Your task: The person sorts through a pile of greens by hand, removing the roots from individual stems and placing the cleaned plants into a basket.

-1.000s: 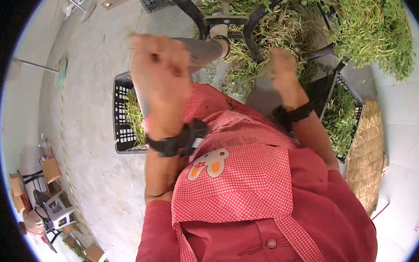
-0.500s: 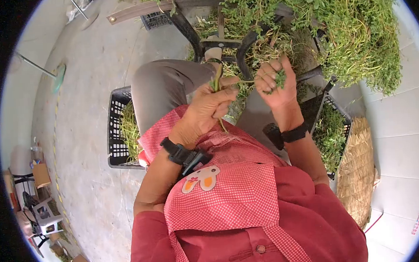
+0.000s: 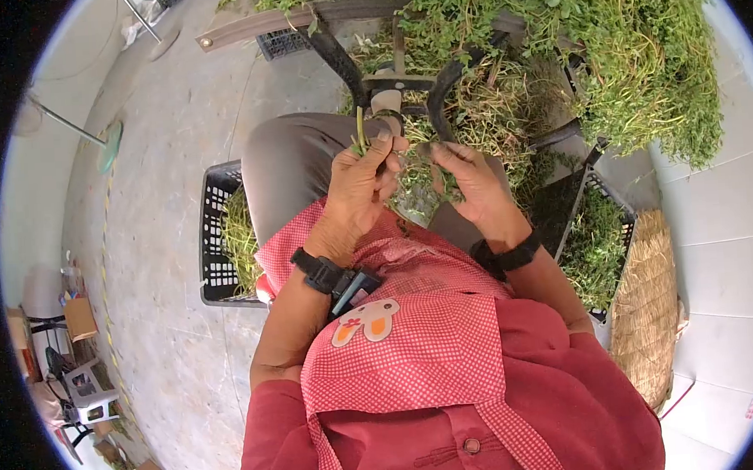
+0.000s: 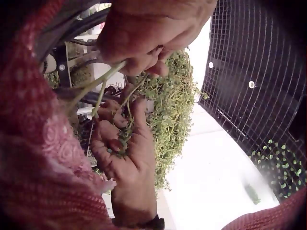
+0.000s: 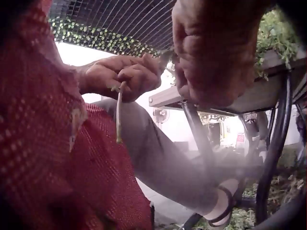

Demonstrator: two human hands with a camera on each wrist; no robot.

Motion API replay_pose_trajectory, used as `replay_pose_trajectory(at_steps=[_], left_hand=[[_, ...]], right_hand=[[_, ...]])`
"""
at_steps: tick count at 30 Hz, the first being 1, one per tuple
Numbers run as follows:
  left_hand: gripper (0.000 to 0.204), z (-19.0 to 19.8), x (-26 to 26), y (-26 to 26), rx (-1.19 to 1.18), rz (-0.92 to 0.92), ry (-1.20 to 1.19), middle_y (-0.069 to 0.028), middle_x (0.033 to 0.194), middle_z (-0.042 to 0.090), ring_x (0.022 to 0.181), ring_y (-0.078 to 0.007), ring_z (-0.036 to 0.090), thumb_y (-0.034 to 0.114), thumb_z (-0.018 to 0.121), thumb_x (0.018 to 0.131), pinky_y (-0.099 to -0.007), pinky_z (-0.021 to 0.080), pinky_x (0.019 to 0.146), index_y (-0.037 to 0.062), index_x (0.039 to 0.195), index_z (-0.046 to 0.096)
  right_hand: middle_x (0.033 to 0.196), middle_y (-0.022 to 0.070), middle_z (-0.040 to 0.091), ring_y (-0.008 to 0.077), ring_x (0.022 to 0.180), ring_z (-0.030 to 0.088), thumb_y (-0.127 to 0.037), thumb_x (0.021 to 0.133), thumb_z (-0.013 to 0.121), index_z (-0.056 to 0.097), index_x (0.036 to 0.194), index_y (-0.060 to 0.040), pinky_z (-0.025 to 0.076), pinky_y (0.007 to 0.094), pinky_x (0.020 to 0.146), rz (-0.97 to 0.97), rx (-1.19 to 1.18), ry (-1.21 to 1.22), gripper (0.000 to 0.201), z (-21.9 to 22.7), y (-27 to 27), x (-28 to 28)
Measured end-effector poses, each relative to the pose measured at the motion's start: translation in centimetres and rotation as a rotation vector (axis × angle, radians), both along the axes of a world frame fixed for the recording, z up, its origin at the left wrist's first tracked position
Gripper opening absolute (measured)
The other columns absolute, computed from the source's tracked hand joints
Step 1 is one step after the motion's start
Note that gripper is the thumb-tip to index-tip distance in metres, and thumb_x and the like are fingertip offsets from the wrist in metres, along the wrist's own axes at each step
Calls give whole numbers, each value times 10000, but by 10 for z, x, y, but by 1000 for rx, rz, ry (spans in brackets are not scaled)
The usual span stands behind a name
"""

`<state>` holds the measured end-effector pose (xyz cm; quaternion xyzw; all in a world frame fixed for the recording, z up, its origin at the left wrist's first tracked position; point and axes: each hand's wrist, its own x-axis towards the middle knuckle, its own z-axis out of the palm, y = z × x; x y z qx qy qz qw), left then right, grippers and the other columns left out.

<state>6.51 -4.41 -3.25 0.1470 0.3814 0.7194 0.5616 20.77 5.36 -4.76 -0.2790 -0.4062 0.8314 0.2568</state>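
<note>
My left hand (image 3: 358, 189) pinches a pale green plant stem (image 3: 360, 126) that sticks up past the thumb in the head view. In the left wrist view a forked stem (image 4: 100, 98) runs down from its curled fingers toward the other hand. My right hand (image 3: 479, 192) is just across from it, thumb and fingers bent round a small leafy sprig (image 4: 125, 136) held against the palm. The fingertips of both hands are close together over the lap. In the right wrist view a cut stem (image 5: 119, 117) hangs from the left fingers.
A table (image 3: 235, 30) ahead bears heaped greens (image 3: 650, 54) that spill over its right side. Loose stems (image 3: 505, 81) litter the floor beneath. One black crate (image 3: 214, 236) with stems stands left of the knee; another crate (image 3: 630, 219) with leafy greens is at right, beside a straw bundle (image 3: 647, 296).
A second ago the hands were wide apart and blurred; they have since come together over the lap. In the last half second the right hand has moved down and left, its fingertips turning toward the left hand.
</note>
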Motion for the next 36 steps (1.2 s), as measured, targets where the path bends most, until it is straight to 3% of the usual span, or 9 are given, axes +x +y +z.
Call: replay_pose_trajectory(at_steps=[3,12,22,25,27,28,30,33,36], left_hand=[[217,-1,-1,0,-23,-12,9,-8,650,577,434,-40,336,207,596,878,-189,231,379,-9,883,621],[193,-3,2,-1,121,-73,120,-9,702,596,446,-34,358,169,579,888,-182,250,390,-16,931,614],[256,-9,6,-2,2,-44,222,34,591,476,461,-44,361,256,502,932,-182,260,415,48,822,603],[250,-12,18,0,-5,-57,354,33,584,466,464,-42,355,254,496,935,-189,264,417,57,820,598],[257,-7,21,2,22,-34,377,28,590,470,469,-46,359,260,494,935,-192,268,414,68,784,574],[257,-4,18,1,23,-31,376,28,590,470,469,-46,359,260,494,935,-192,268,414,68,784,574],[279,8,9,-8,90,87,272,14,602,488,476,-57,386,266,476,943,-199,279,412,71,753,534],[290,4,5,-6,-98,78,385,14,580,496,438,-52,381,278,449,952,-188,298,397,77,753,516],[291,-9,17,6,-110,-30,349,-13,614,544,447,-61,419,289,429,957,-192,321,403,73,777,505]], right_hand=[[797,-3,604,60,630,533,-191,847,631,620,998,-13,418,207,506,196,155,-251,234,3,0,6],[811,5,615,64,715,539,-153,855,606,627,972,6,429,204,631,126,39,-46,199,13,-16,8],[756,-8,579,59,590,466,-101,834,552,634,937,0,363,213,505,151,393,-211,165,6,-16,6],[698,-12,551,61,567,456,-102,827,522,627,961,12,369,244,485,-62,547,-307,205,3,-13,-2],[675,-9,537,60,549,438,-98,826,518,616,1018,14,367,257,472,-285,1172,-384,243,1,-12,-6],[675,-9,537,60,549,438,-98,826,518,616,1018,14,367,257,472,-283,1175,-384,243,-9,0,1],[716,3,572,63,564,459,-72,820,510,615,1045,0,383,249,485,-240,585,-459,259,-34,34,33],[765,3,598,60,602,489,-96,824,542,612,1071,-21,397,225,511,-268,464,-173,267,-7,44,49],[788,-7,606,55,641,509,-138,828,570,598,1109,-46,413,209,545,-77,741,-411,296,61,-2,23]])
